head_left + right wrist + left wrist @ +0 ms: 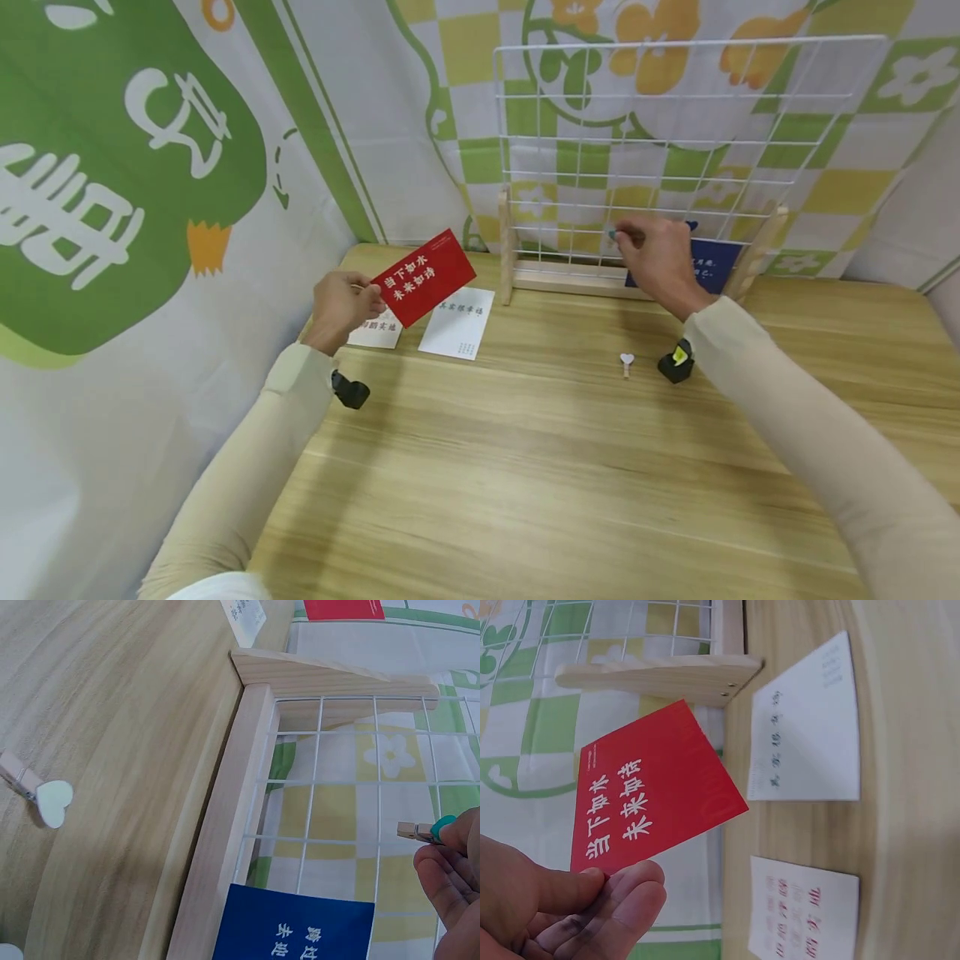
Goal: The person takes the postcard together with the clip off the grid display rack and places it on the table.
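Observation:
My left hand (343, 307) pinches a red card (426, 279) with white writing by its lower left corner, raised over the back left of the table. In front of the white wire grid (558, 158), my right hand (660, 258) pinches a small wooden clothespin (417, 831) with a teal decoration (442, 825). A dark blue card (714, 262) is at the lower right of the grid, partly hidden behind that hand in the head view; a blue decoration shows at its top.
Two white cards lie at the back left: one with green writing (457, 325), one with red writing (804, 911). A clothespin with a white heart (627, 364) lies on the wooden table (525, 467). The grid stands in a wooden base (562, 279).

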### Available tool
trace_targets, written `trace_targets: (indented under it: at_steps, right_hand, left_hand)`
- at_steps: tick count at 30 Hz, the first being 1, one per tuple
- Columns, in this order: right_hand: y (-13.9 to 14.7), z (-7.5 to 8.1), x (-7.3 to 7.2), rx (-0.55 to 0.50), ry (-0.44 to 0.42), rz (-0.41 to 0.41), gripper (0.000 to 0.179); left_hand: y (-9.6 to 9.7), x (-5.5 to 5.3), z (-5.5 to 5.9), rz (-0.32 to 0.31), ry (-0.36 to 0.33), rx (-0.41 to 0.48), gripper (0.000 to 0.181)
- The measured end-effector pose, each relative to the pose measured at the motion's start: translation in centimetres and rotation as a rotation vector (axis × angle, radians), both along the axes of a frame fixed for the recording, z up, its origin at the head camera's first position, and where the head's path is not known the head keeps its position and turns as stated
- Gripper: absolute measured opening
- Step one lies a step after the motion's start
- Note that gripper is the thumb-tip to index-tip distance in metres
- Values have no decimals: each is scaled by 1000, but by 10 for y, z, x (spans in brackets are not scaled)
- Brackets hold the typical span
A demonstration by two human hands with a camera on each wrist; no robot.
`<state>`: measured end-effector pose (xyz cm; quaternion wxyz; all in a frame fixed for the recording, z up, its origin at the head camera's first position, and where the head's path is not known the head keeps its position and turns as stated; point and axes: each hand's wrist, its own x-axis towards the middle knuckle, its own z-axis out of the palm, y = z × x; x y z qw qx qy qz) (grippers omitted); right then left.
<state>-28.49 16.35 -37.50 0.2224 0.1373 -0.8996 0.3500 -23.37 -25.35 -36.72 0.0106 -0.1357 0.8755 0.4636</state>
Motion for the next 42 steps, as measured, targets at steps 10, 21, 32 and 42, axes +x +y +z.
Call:
trace_targets:
  at_steps: [10,21,32,42]
  right_hand:
    - [13,-6,5,-15,-35,-9,20]
    - [33,-13,25,27,-245,16,19]
    - [53,-35,43,67,-453,166,23]
    - [64,-49,58,86,-523,225,25]
  left_hand:
    - [-34,30,-14,99,-73,47,28]
    - [-58,62,-30,147,-158,147,29]
    - [-76,94,-46,137,-229,301,32]
    - [-91,124,-55,165,-266,355,28]
